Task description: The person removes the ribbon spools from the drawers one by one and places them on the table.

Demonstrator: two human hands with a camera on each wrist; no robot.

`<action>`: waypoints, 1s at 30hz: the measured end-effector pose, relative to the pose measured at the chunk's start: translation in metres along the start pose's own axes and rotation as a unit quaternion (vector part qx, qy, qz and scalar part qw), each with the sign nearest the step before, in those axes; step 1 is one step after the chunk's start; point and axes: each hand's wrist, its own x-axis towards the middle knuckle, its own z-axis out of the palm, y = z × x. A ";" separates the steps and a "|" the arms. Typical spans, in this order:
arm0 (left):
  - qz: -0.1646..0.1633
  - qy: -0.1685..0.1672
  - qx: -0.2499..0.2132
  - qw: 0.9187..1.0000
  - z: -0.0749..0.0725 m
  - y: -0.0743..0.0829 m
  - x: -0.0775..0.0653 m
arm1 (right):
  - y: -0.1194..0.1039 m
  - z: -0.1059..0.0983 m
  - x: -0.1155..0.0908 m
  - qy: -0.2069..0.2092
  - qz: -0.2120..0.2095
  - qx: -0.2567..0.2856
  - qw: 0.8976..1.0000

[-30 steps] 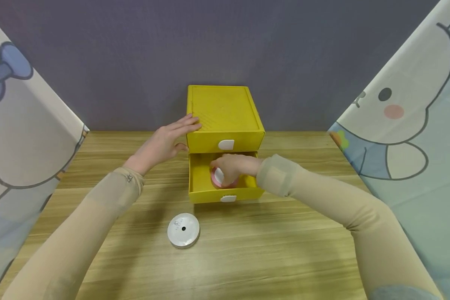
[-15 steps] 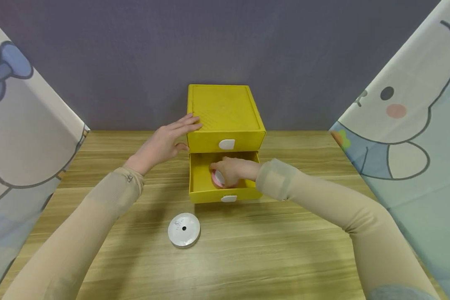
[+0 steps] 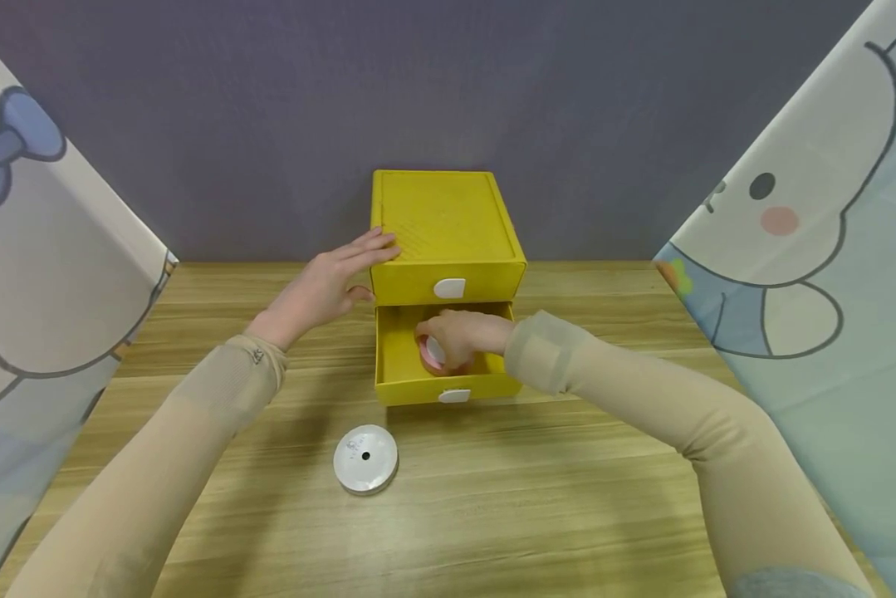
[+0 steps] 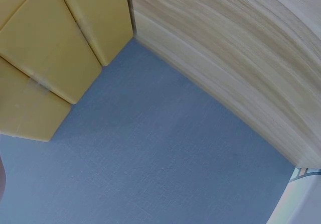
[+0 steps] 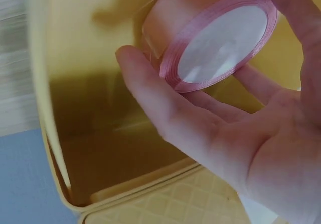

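Note:
A small yellow drawer cabinet [image 3: 448, 216] with white pull tabs stands at the back wall, its lower drawer [image 3: 395, 357] pulled out. My right hand [image 3: 458, 336] is inside that drawer and grips a roll of pink ribbon [image 3: 431, 355]. In the right wrist view the ribbon roll [image 5: 220, 38], white-faced, sits tilted between thumb and fingers. My left hand [image 3: 328, 286] rests its fingers on the cabinet's top left edge. The left wrist view shows the cabinet's side [image 4: 50, 48], with only a sliver of hand at the left border.
A white round spool [image 3: 365, 458] with a small centre hole lies on the wooden table [image 3: 530, 498], in front of the drawer and to its left. A grey-blue wall [image 3: 268, 124] rises behind the cabinet. Cartoon-printed sheets [image 3: 791, 249] hang along both sides.
The right hand has turned a little over the ribbon roll, so less of its white face shows. The left hand, drawer and white spool keep their places.

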 end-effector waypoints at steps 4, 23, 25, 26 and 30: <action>-0.002 0.000 0.002 1.000 0.000 -0.001 0.000 | 0.001 -0.005 -0.003 -0.004 -0.004 0.011 1.000; -0.003 0.000 -0.007 1.000 -0.001 -0.001 -0.001 | -0.005 -0.030 -0.034 0.026 -0.036 0.030 0.999; -0.003 0.001 -0.008 1.000 -0.001 -0.001 -0.001 | -0.006 -0.031 -0.037 0.031 -0.039 0.029 0.998; -0.003 0.001 -0.008 1.000 -0.001 -0.001 0.000 | -0.006 -0.032 -0.039 0.032 -0.040 0.029 0.998; -0.002 0.002 -0.008 1.000 -0.001 -0.002 0.000 | -0.009 -0.034 -0.047 0.043 -0.046 0.032 0.998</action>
